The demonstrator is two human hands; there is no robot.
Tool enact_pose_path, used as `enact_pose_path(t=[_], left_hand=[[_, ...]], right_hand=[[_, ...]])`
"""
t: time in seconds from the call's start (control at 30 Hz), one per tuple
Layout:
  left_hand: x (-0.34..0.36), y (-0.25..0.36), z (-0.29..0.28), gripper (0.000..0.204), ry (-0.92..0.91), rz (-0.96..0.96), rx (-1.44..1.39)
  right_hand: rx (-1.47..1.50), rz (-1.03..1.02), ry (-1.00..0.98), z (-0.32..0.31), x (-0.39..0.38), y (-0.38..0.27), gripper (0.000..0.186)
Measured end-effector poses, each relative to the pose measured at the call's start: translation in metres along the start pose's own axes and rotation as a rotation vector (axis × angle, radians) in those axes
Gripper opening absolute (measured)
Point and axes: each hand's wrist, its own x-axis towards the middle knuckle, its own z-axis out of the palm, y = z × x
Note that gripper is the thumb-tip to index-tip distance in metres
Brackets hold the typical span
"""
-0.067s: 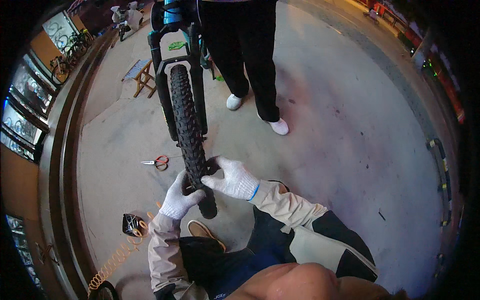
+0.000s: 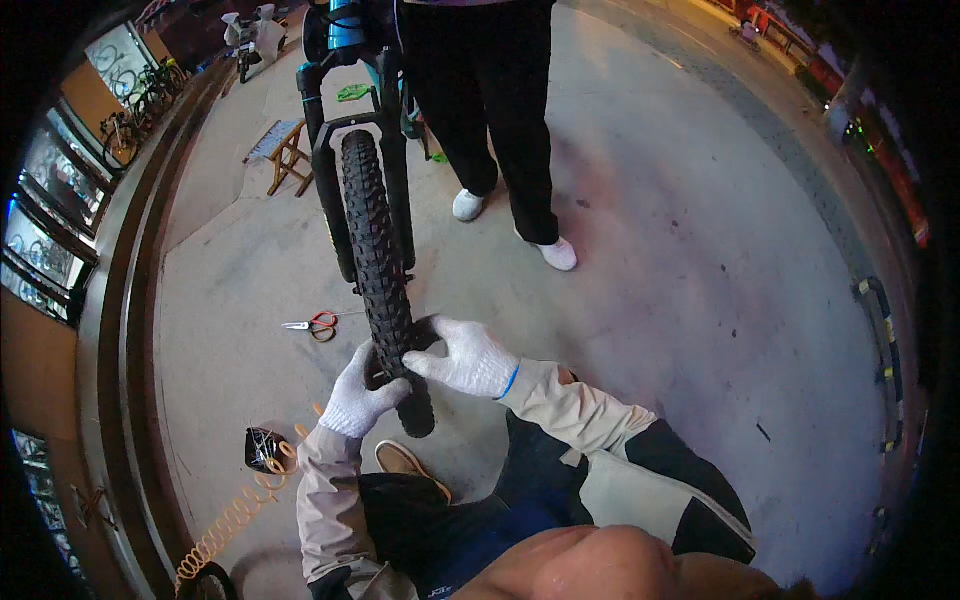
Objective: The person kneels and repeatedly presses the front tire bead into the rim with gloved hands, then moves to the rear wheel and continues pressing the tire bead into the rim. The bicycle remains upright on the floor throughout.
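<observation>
In front of me stands a bicycle's front wheel with a black knobby tyre (image 2: 372, 235), set between the black legs of the fork (image 2: 326, 190). My left hand (image 2: 362, 395), in a white knit glove, grips the near part of the tyre from the left, its thumb lying across the tread. From the right, my right hand (image 2: 465, 358), gloved the same way, holds the tyre a little higher, thumb on the tread. The fingertips of both hands are partly hidden behind the tyre.
Red-handled scissors (image 2: 322, 325) lie on the floor left of the wheel. A small black container (image 2: 262, 450) of tools sits beside an orange coiled air hose (image 2: 235, 515). Behind are a folding stool (image 2: 288, 158) and a person in black trousers (image 2: 490, 100), standing close to the bicycle.
</observation>
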Motion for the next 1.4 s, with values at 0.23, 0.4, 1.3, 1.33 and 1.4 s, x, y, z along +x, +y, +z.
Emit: enact_pose_path(t=[0.23, 0.4, 1.3, 1.33, 1.4], left_hand=[[-0.002, -0.002, 0.004, 0.074, 0.016, 0.040, -0.024], [0.001, 0.000, 0.005, 0.070, 0.031, 0.009, -0.042], [0.001, -0.003, 0.007, 0.080, 0.005, 0.028, -0.179], [0.001, -0.003, 0.007, 0.082, 0.003, 0.038, -0.195], [0.003, -0.004, 0.006, 0.086, 0.011, 0.043, -0.201]], right_hand=[[-0.217, 0.108, -0.067, 0.005, 0.004, -0.008, 0.065], [-0.134, 0.138, -0.071, 0.005, 0.011, -0.007, 0.060], [-0.009, 0.200, -0.067, 0.011, 0.010, 0.011, 0.057], [0.059, 0.201, -0.093, 0.009, 0.009, 0.013, 0.060], [0.063, 0.127, -0.088, 0.007, 0.004, 0.023, 0.063]])
